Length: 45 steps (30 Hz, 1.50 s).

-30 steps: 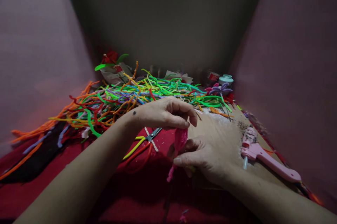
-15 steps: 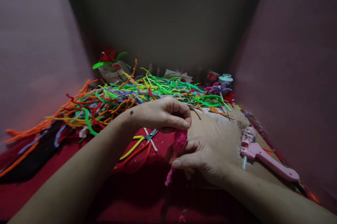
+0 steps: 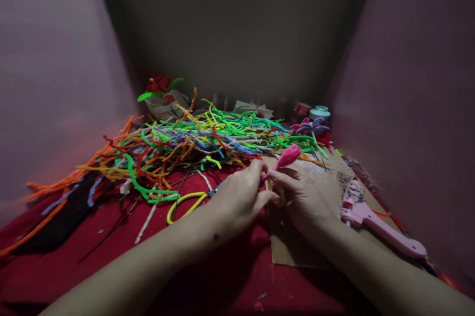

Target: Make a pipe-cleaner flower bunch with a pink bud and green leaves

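A pink pipe-cleaner bud (image 3: pixel 289 156) points up and to the right, its narrow twisted end between my two hands. My left hand (image 3: pixel 245 192) is closed, with thumb and fingers pinching around that twisted end. Right at the base of the bud, my right hand (image 3: pixel 302 199) grips with its fingertips. Something yellowish shows between the right fingers, too hidden to name. Scissors with a yellow handle (image 3: pixel 185 202) lie under my left wrist, partly covered by it.
A heap of coloured pipe cleaners (image 3: pixel 208 132) spreads across the back. A cardboard sheet (image 3: pixel 293 244) lies under my right hand, with a pink glue gun (image 3: pixel 386 232) at its right. Behind stand a purple pipe-cleaner flower (image 3: pixel 313 127) and a pale teal jar (image 3: pixel 319 113).
The pink bud has turned from hanging downward to pointing up and right. My left hand has come down from above it to its twisted end, now covering part of the scissors.
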### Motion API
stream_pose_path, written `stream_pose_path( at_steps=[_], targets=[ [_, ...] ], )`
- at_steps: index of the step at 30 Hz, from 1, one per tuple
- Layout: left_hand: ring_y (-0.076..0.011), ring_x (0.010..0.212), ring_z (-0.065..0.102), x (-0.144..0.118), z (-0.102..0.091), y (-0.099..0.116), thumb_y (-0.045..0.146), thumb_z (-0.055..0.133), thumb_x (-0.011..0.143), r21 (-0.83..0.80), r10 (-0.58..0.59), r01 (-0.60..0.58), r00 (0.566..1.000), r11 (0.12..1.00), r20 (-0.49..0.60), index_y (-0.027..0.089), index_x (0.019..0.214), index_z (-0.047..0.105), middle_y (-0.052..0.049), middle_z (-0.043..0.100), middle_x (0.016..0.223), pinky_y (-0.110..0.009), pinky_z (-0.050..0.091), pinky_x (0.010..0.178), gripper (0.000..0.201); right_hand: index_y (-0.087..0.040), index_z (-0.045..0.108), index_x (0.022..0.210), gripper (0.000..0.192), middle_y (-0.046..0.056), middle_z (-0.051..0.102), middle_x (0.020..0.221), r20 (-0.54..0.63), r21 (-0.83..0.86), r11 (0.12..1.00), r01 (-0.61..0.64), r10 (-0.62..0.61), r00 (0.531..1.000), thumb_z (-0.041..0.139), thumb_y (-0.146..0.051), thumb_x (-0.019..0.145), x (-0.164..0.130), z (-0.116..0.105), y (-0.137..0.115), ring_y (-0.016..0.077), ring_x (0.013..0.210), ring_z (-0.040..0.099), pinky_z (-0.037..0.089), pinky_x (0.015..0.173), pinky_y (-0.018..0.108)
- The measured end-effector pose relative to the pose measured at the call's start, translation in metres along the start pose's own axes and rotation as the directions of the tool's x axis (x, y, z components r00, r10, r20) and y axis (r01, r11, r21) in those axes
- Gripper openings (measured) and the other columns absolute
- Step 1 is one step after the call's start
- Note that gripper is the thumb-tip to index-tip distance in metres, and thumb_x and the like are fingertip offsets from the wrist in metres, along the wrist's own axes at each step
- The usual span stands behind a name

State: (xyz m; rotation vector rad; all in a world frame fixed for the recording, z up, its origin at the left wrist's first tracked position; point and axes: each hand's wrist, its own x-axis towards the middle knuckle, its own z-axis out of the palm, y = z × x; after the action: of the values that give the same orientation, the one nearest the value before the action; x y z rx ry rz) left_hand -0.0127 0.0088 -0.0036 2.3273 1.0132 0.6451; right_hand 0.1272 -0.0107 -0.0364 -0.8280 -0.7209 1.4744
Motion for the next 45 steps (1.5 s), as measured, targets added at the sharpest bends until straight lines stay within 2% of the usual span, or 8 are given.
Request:
stream_pose_path(
  at_steps=[8,14,21,27,34,37,42,45],
  targets=[
    [-0.0177,0.068,0.058,-0.006,0.019,-0.014,0.013,0.033,0.088,0.584,0.188,-0.140,0.982,0.799,-0.022,0.013,0.093,0.051,-0.008,0.061,0.078,-0.026,0.045,0.060,0.019,-0.017,0.062,0.070,0.015,-0.004,0.056,0.050,-0.023,-0.090,0.996,0.020,-0.022,0.999,0.071,-0.029,0.068,0.001,-0.004,0.007,0.0078,0.039,0.046,0.035,0.038,0.020],
    [-0.0090,0.057,0.050,-0.002,0.015,-0.025,0.008,0.039,0.084,0.240,0.237,-0.184,0.946,0.953,-0.219,0.016,0.083,0.053,0.000,0.057,0.069,-0.019,0.037,0.054,0.016,-0.018,0.066,0.072,0.013,-0.003,0.059,0.059,0.060,-0.165,0.981,0.105,-0.096,0.994,0.073,-0.026,0.065,-0.002,0.001,0.001,0.0088,0.047,0.048,0.040,0.046,0.023],
    [-0.0054,0.053,0.041,0.003,0.009,-0.015,0.022,0.048,0.085,-0.304,-0.032,-0.033,0.978,0.952,-0.208,0.015,0.075,0.058,0.005,0.047,0.058,-0.017,0.033,0.052,0.016,-0.020,0.069,0.074,0.008,-0.002,0.064,0.068,0.090,-0.146,0.979,0.140,-0.127,0.988,0.072,-0.022,0.067,0.002,-0.001,0.000,0.0122,0.061,0.056,0.045,0.053,0.025],
    [-0.0021,0.038,0.029,0.006,0.000,-0.012,0.028,0.054,0.080,-0.708,-0.219,0.214,0.972,0.673,0.086,0.014,0.074,0.056,0.007,0.043,0.048,-0.015,0.021,0.038,0.016,-0.018,0.069,0.071,0.008,-0.003,0.063,0.062,0.127,-0.021,0.997,0.069,-0.066,0.990,0.072,-0.017,0.064,0.007,-0.004,0.001,0.0076,0.052,0.051,0.041,0.049,0.021],
    [0.0000,0.031,0.021,0.006,-0.003,-0.024,0.029,0.056,0.081,-0.882,-0.030,0.392,0.917,0.261,0.398,0.015,0.076,0.052,0.007,0.043,0.050,-0.014,0.017,0.032,0.015,-0.019,0.070,0.072,0.015,-0.002,0.063,0.064,0.162,0.034,0.999,0.002,-0.007,0.987,0.077,-0.017,0.059,0.007,-0.005,0.000,0.0100,0.060,0.054,0.043,0.055,0.022],
    [-0.0005,0.032,0.024,0.006,-0.003,-0.021,0.032,0.051,0.084,-0.854,-0.028,0.366,0.923,0.370,0.384,0.015,0.076,0.051,0.007,0.044,0.052,-0.014,0.020,0.032,0.018,-0.018,0.069,0.066,0.012,-0.003,0.061,0.059,0.142,0.036,0.999,0.013,-0.018,0.990,0.077,-0.019,0.058,0.005,-0.003,0.000,0.0101,0.057,0.053,0.042,0.054,0.023],
    [-0.0086,0.056,0.053,0.004,0.008,-0.023,0.027,0.046,0.087,-0.284,0.090,-0.105,0.994,0.953,-0.065,0.014,0.082,0.056,-0.001,0.057,0.065,-0.019,0.041,0.052,0.017,-0.017,0.068,0.068,0.006,-0.002,0.062,0.060,0.087,0.056,0.997,0.055,-0.060,0.994,0.072,-0.016,0.064,0.007,-0.004,0.003,0.0104,0.055,0.053,0.042,0.053,0.024],
    [-0.0137,0.069,0.057,0.001,0.018,-0.035,0.020,0.041,0.088,0.288,0.398,-0.336,0.896,0.897,-0.195,0.013,0.089,0.056,-0.005,0.061,0.076,-0.024,0.044,0.062,0.017,-0.016,0.067,0.066,0.005,-0.002,0.061,0.057,0.058,0.033,0.997,0.069,-0.071,0.996,0.072,-0.017,0.064,0.008,-0.005,0.006,0.0095,0.051,0.051,0.041,0.050,0.022]
  ],
)
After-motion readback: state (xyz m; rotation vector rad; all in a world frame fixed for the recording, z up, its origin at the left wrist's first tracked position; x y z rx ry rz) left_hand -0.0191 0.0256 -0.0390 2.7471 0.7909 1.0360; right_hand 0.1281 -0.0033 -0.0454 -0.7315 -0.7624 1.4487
